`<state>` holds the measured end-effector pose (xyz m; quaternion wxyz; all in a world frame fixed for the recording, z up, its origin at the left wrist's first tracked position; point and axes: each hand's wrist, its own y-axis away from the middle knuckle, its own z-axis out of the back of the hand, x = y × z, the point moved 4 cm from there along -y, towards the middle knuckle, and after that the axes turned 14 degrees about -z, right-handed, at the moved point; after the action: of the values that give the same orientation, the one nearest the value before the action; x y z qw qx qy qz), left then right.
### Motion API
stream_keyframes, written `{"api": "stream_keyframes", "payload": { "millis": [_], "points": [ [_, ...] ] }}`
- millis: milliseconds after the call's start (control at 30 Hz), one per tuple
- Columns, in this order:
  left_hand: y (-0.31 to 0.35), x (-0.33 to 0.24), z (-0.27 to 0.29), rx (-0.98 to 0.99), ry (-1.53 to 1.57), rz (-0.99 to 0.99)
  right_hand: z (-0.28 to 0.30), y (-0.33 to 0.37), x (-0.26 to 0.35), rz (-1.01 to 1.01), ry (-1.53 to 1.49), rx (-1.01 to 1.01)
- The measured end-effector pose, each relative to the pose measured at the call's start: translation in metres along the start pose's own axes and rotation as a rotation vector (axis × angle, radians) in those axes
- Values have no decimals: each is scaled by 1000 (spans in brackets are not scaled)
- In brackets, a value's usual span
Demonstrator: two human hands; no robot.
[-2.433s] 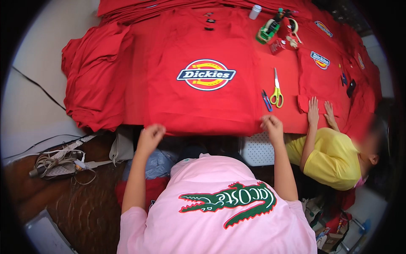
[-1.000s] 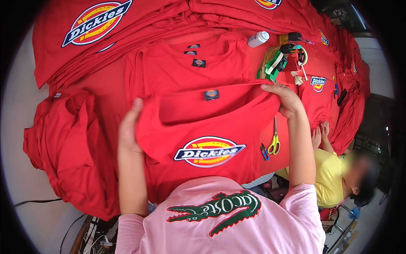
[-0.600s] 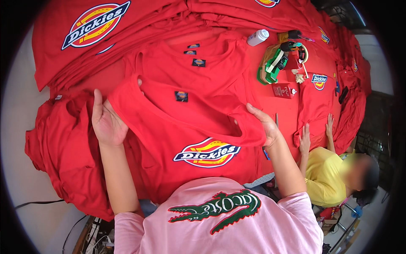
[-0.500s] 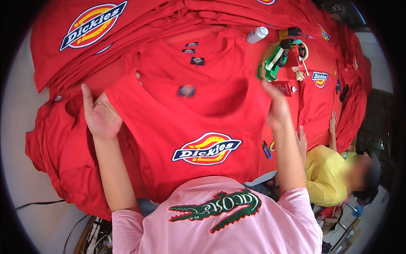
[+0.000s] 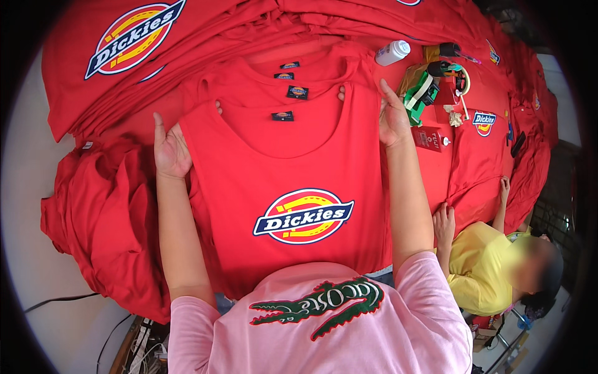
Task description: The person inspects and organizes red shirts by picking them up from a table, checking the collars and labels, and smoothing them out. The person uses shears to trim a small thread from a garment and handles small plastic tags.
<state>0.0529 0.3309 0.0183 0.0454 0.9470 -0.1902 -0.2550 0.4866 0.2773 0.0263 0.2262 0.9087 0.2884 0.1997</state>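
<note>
A red sleeveless top (image 5: 293, 162) with a round neckline, a dark neck label and a coloured chest emblem is spread before me, its hem close to my body. My left hand (image 5: 172, 151) is at its left shoulder, thumb sticking out, the other fingers passing under the strap so that tips peek out at the neckline. In the same way my right hand (image 5: 393, 123) bears the right shoulder, with fingertips showing at the neckline's other side. Just beyond lie more red tops (image 5: 249, 78) with dark neck labels, overlapping one another.
Piled red garments (image 5: 212, 31) fill the far side, and a heap (image 5: 106, 218) lies at left. To the right are a white bottle (image 5: 392, 53), a green tape dispenser (image 5: 418, 93) and a red box (image 5: 430, 138). A person in yellow (image 5: 479, 268) works at lower right.
The top has straightened and its neckline now lies flatter. My left hand has shifted right and slightly down, my right hand a little left and up.
</note>
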Motion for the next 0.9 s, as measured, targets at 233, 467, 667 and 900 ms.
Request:
{"api": "stream_keyframes", "payload": {
  "millis": [233, 467, 667, 900],
  "points": [
    [0, 4, 1, 84, 66, -7, 24, -4, 13, -123, 82, 44],
    [1, 3, 1, 19, 46, -10, 13, -3, 7, -60, 110, 57],
    [11, -15, -38, 16, -28, 9, -2, 8, 16, 32, 290, -319],
    [96, -45, -156, 207, -36, -186, -123, 124, 6, 314, 398, -28]
  ]
}}
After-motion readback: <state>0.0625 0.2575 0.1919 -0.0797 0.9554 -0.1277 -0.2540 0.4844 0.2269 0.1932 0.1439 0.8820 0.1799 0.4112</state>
